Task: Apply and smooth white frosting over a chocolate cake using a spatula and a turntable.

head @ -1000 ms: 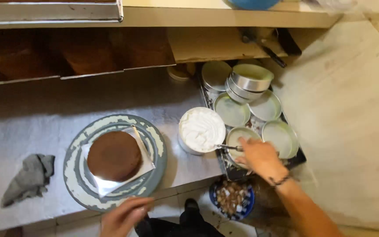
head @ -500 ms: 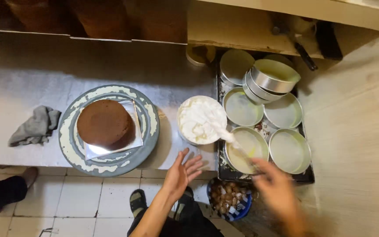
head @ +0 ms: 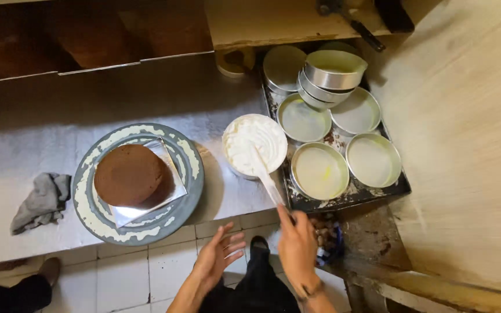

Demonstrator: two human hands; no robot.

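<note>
Hiding blue bowl [head: 327, 236]: right hand [head: 297, 246].

Warm, dim indoor light is falling from above, washing the steel counter [head: 24, 139] in a dull sheen while the shelf recess [head: 88, 35] behind it is sinking into deep brown shadow. The turntable [head: 192, 174] is casting a soft shadow to its right. Motion blur is smearing the right hand [head: 297, 246] and the spatula [head: 267, 177]; wide-angle bending is showing at the edges.
</note>
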